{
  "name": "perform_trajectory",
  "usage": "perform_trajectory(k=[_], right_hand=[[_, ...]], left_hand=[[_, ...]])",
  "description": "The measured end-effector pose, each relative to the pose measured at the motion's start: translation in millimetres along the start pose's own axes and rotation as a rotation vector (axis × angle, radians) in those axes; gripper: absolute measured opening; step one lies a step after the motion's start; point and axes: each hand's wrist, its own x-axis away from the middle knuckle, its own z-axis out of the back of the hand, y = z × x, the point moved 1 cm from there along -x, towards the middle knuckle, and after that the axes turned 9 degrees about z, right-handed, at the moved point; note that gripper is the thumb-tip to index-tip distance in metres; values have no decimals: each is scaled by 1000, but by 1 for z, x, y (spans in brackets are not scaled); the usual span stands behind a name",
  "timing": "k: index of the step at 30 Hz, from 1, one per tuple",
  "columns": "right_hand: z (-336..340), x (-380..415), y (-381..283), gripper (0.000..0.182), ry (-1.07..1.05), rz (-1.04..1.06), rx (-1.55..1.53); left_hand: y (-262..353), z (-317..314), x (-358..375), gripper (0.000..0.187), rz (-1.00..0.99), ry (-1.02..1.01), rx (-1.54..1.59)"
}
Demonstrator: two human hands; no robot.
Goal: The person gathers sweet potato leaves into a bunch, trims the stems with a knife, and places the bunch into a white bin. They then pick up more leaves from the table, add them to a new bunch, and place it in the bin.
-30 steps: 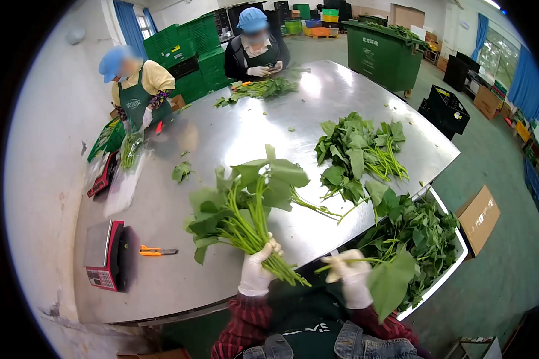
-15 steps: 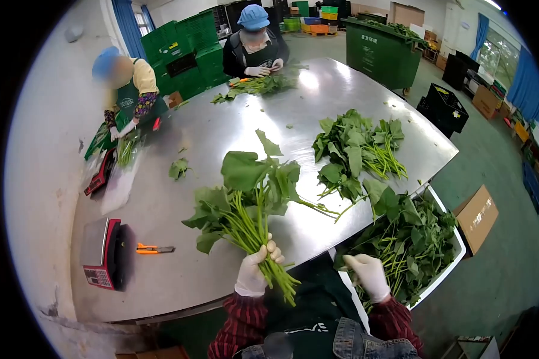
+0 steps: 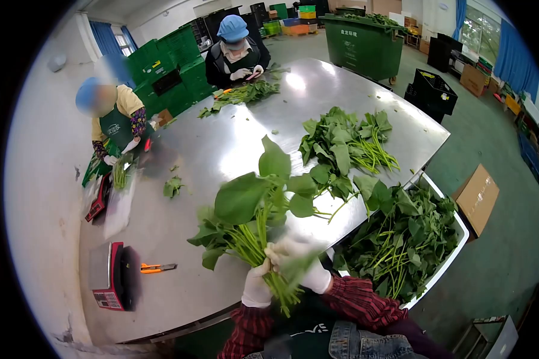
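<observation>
My gloved left hand (image 3: 257, 288) is closed around the stems of a bunch of leafy greens (image 3: 245, 242), its leaves pointing up and away from me and the cut ends hanging below. My gloved right hand (image 3: 318, 277) is up against the bunch, its fingertips pinched at the stems just above my left hand. A blurred green leaf (image 3: 300, 263) hangs across the right hand and seems to be held in it. Motion smears part of that hand.
A white box of greens (image 3: 463, 230) stands at the table's right edge. On the metal table (image 3: 221, 299) lie a pile of greens (image 3: 347, 140), an orange cutter (image 3: 156, 268) and a red scale (image 3: 109, 281). Two co-workers (image 3: 239, 57) (image 3: 117, 119) handle greens across the table.
My right hand has moved left from beside the white box to the bunch, with a leaf at it. The left hand still grips the bunch. The view has shifted slightly.
</observation>
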Motion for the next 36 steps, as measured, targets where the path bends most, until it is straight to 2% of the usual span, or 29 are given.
perform_trajectory(k=[1, 2, 3, 5, 6, 8, 9, 10, 11, 12, 13, 16, 19, 21, 23, 25, 27, 29, 30, 31, 33, 35, 36], right_hand=[[0, 6, 5, 18, -6, 193, 87], [1, 14, -10, 14, -9, 215, 260], [4, 17, -18, 9, -73, 424, 609], [7, 36, -40, 10, -154, 433, 714], [17, 43, -36, 13, -62, 544, 546], [45, 50, -32, 14, 114, 584, 695], [63, 64, -20, 32, 278, 220, 707], [88, 73, -2, 34, 551, -395, 50], [95, 64, -21, 39, 701, -329, 114], [116, 68, -14, 43, 713, -344, 169], [131, 76, -9, 44, 764, -488, 152], [142, 99, -13, 43, 714, -527, 257], [126, 112, -15, 41, 544, -548, 321], [104, 107, -25, 34, 444, -591, 292], [88, 106, -12, 26, 199, -342, 558], [73, 82, -23, 19, 46, 179, 919], [75, 56, -9, 18, 43, 202, 1003], [89, 23, 18, 24, 23, 59, 1099], [93, 5, 26, 24, 63, 72, 1119], [99, -11, 50, 21, 136, 181, 1138], [106, -39, 68, 17, -4, 67, 1302], [108, -57, 97, 17, -148, 9, 1522], [109, -61, 102, 17, -153, 12, 1522]], left_hand=[[-1, 0, -1, 18, -29, 94, -7], [0, -3, 4, 19, 12, 181, -49], [1, -4, 3, 19, 14, 180, -47], [4, -9, -1, 21, -39, -56, 154], [5, 5, -7, 22, -68, -79, 252], [9, 17, -6, 21, -45, -210, 388], [10, 18, -5, 19, -38, -263, 448], [11, 18, -4, 19, -45, -260, 448], [13, 18, -3, 19, -39, -312, 490], [14, 17, -3, 19, -31, -366, 531], [15, 18, -4, 19, -32, -367, 528], [12, 22, -6, 19, -20, -427, 544], [8, 22, -9, 24, -34, -438, 531], [7, 18, -8, 29, -141, -260, 313], [10, 15, -6, 36, -148, -174, 251], [17, 4, 1, 28, -247, -68, 119], [28, 21, 5, 32, -242, -95, 166], [38, 24, 9, 35, -311, -125, 156], [42, 22, 12, 37, -343, -108, 155], [44, 25, 14, 37, -351, -106, 155], [48, 33, 16, 51, -417, -44, 198], [53, 21, 22, 46, -450, 9, 166], [55, 20, 24, 45, -486, 87, 170]])
